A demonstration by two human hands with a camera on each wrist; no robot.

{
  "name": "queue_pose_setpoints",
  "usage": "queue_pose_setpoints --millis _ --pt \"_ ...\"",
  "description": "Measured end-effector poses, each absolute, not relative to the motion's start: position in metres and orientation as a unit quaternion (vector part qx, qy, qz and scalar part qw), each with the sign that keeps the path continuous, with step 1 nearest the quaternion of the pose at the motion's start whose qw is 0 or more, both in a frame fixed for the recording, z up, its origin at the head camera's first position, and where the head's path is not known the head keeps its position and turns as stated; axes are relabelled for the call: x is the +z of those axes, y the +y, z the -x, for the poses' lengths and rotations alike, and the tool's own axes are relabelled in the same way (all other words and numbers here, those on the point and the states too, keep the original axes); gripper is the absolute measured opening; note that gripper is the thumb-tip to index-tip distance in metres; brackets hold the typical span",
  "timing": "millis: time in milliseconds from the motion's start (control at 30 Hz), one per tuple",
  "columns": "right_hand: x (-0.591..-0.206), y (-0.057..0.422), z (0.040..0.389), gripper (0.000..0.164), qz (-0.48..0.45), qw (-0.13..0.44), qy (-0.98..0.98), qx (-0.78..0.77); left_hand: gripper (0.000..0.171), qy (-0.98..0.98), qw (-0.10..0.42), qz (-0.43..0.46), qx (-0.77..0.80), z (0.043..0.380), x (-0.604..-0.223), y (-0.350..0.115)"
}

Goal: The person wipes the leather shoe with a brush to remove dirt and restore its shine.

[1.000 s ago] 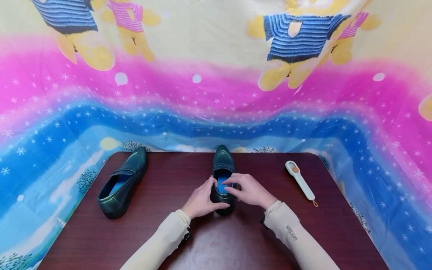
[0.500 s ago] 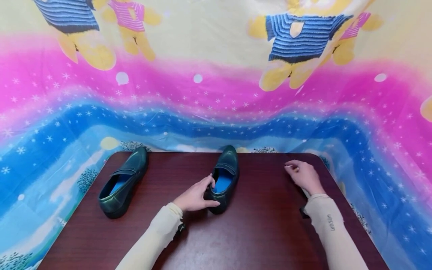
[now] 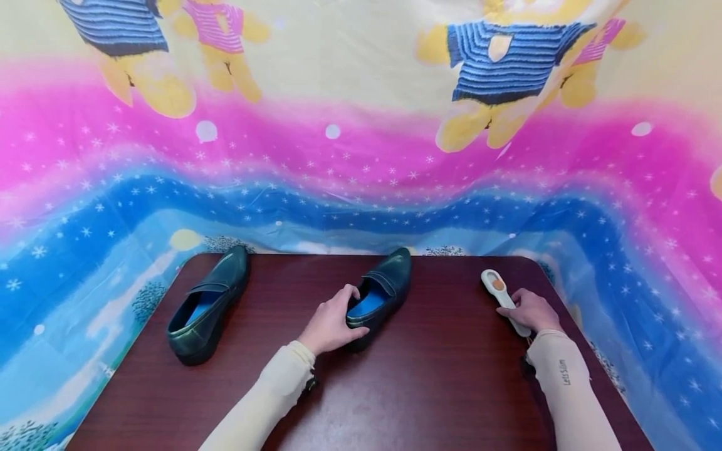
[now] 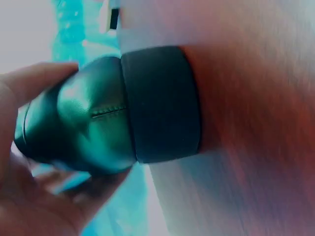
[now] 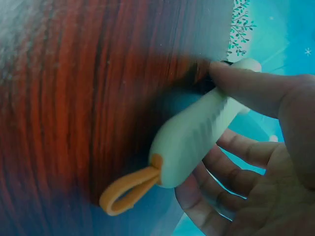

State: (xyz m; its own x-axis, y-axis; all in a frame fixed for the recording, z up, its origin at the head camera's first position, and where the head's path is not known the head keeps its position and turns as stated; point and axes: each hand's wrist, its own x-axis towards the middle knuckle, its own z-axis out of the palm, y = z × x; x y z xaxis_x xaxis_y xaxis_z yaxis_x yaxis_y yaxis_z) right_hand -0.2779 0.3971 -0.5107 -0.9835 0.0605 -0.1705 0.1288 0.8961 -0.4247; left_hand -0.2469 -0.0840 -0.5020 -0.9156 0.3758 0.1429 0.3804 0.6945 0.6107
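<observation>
A dark green loafer with a blue insole stands at the middle of the table, toe pointing away and to the right. My left hand grips its heel, thumb on one side and fingers on the other. The left wrist view shows the back of the heel and its black sole up close. At the right, my right hand holds a white tool by its handle between thumb and fingers. This tool has a brown disc in its wider end, and an orange loop hangs from the handle's other end.
The matching loafer stands at the table's left, close to the edge. A dark red-brown wooden table lies under everything. Behind it and at the sides hangs a printed cloth with bears and snowflakes.
My right hand has left the shoe, moved right and taken hold of the white tool's handle. The left hand stays at the loafer's heel, while the toe has swung to the right.
</observation>
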Motion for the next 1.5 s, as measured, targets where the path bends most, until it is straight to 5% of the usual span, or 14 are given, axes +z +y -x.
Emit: queue_pose_setpoints --millis 167,433,700,967,1233,1500 --pt "-0.510 0.394 0.277 0.046 -0.037 0.073 0.968 -0.238 0.084 -0.889 -0.045 0.236 -0.391 0.264 -0.507 -0.105" --pt "-0.509 0.385 0.269 0.023 -0.045 0.134 0.897 -0.420 0.110 -0.891 -0.037 0.175 -0.418 0.266 -0.518 -0.108" --pt "-0.499 0.371 0.272 0.026 0.033 0.073 0.911 -0.405 0.108 -0.867 -0.074 0.225 -0.438 0.289 -0.524 -0.123" --pt "-0.482 0.349 0.263 0.070 0.014 0.117 0.862 -0.494 0.105 -0.853 -0.055 0.266 -0.446 0.298 -0.536 -0.130" --pt "-0.468 0.315 0.256 0.055 0.065 0.102 0.839 -0.531 0.118 -0.889 -0.030 0.224 -0.398 0.300 -0.537 -0.119" --pt "-0.451 0.287 0.249 0.052 0.103 0.037 0.825 -0.554 0.123 -0.881 -0.080 0.216 -0.414 0.299 -0.527 -0.119"
